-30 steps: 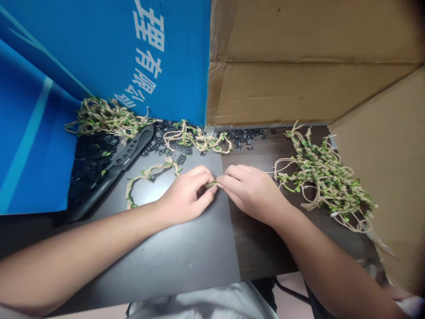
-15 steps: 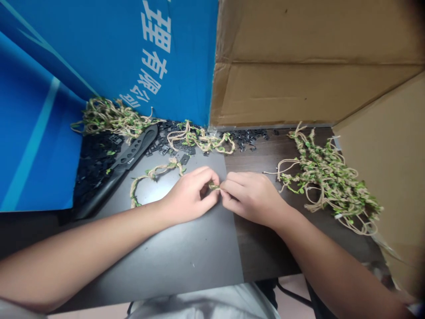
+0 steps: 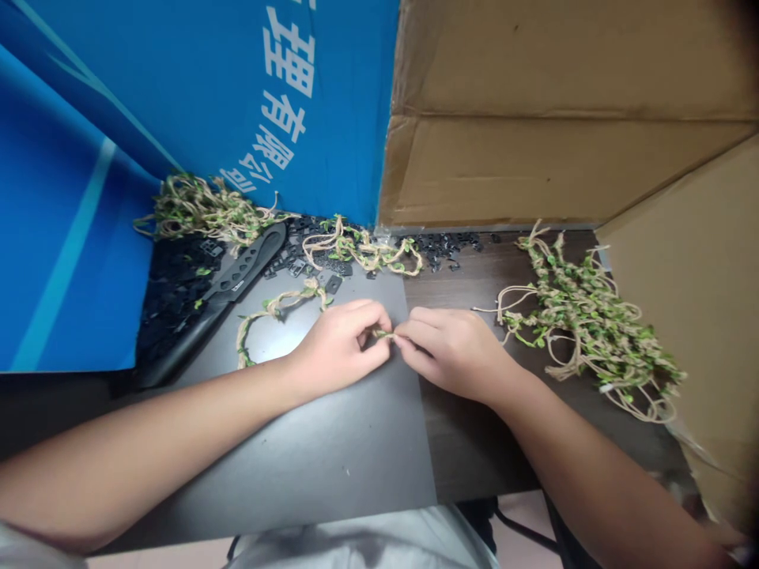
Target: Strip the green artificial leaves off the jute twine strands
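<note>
Twine braided with small green leaves makes up a garland (image 3: pixel 286 300), which curves over the grey sheet and passes behind my left hand. My left hand (image 3: pixel 341 344) pinches it between thumb and fingers near the middle of the table. Close beside it, my right hand (image 3: pixel 447 344) is closed on the same garland's end, its fingertips almost meeting those of the left. A short piece of green and tan cord shows inside the curl of my left fingers. What lies under the right fingers is hidden.
A tangled pile of leafy garlands (image 3: pixel 593 320) lies at the right, another heap (image 3: pixel 195 209) at the back left. One loose garland (image 3: pixel 361 249) rests by the blue panel (image 3: pixel 344 118). A black-handled knife (image 3: pixel 237 273) lies among black chips. Cardboard (image 3: pixel 504 166) stands behind.
The view has shifted slightly. My fingertips have moved a little at the garland's end, and both hands stay closed on it.
</note>
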### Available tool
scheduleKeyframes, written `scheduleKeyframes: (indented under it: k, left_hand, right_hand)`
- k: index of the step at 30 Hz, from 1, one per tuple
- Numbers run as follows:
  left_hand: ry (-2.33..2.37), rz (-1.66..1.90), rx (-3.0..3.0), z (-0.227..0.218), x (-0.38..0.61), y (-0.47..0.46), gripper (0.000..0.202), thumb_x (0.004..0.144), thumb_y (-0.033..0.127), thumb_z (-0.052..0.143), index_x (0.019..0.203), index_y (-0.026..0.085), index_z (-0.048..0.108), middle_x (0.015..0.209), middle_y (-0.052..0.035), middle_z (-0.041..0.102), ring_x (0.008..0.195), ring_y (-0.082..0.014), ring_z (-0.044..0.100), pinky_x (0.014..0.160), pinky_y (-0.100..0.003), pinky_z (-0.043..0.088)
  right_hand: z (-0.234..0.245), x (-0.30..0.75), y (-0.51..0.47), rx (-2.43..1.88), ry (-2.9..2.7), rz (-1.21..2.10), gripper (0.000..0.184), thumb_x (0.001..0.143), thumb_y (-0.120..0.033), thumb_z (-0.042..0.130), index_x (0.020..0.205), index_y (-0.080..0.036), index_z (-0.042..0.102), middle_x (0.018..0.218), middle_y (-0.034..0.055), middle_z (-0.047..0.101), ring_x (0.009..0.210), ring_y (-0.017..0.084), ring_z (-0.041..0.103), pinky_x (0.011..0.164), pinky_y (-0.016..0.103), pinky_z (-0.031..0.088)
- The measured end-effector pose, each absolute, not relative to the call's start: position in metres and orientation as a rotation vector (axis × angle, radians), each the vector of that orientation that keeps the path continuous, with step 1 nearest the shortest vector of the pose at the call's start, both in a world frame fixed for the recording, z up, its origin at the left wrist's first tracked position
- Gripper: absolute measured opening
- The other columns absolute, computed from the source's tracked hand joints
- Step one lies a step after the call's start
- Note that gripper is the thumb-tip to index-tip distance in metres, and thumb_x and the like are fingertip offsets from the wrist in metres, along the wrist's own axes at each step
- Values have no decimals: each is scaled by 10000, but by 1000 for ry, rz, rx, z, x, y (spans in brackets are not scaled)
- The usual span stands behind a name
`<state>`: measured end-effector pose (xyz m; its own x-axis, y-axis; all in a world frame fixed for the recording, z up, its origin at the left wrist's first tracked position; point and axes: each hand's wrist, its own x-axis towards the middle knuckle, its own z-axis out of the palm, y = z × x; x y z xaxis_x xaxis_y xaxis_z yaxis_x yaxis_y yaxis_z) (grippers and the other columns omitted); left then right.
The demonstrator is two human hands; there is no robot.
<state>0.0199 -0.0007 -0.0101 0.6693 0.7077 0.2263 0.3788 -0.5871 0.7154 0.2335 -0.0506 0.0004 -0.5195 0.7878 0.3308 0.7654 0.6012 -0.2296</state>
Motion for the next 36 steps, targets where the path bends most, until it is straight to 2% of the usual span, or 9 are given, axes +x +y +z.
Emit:
scheduleKeyframes:
  k: [8,14,20,25,33,36]
  left_hand:
    - [848,613,2322,-7,21,-1,81,832,109,622,846,189,608,810,18,582,698,-112,529,641,-237,394]
    - [802,653,2319,-7,21,0,101,844,88,610,837,188,602,758,28,566,670,-104,516,632,-233,384]
    - [789,857,2267,-6,19,-2,82,875,116,652,843,187,627,718,33,554,623,-95,489,614,-233,381]
    - [801,859,2250,-6,19,-2,32,911,168,696,904,190,673,738,30,596,625,-86,507,610,-223,390]
    - [855,887,2197,-5,20,-3,116,910,207,727,1020,203,688,776,28,664,631,-89,551,624,-221,432]
    - [824,869,2233,-5,20,-2,76,925,200,706,1001,210,711,804,19,679,663,-98,566,655,-234,441]
  right_hand:
    - [3,234,-51,-1204,-2432,44,305,1047,-268,477,870,-185,712,736,8,619,673,139,544,632,306,327]
    - [1,235,-51,-1262,-2403,-8,297,1066,-312,478,923,-203,716,780,6,654,694,134,570,615,308,322]
    - [3,237,-49,-1320,-2318,122,281,1075,-325,472,997,-219,720,857,22,699,757,131,611,655,278,363]
    - [3,238,-48,-1322,-2291,222,279,1073,-307,465,1030,-225,729,867,26,694,764,135,604,675,270,377]
    - [-1,237,-48,-1349,-2362,193,287,1062,-255,438,935,-199,689,799,16,620,705,137,526,623,282,313]
    - [-1,236,-47,-1350,-2367,187,287,1067,-257,435,947,-198,689,816,20,632,716,138,532,625,286,310]
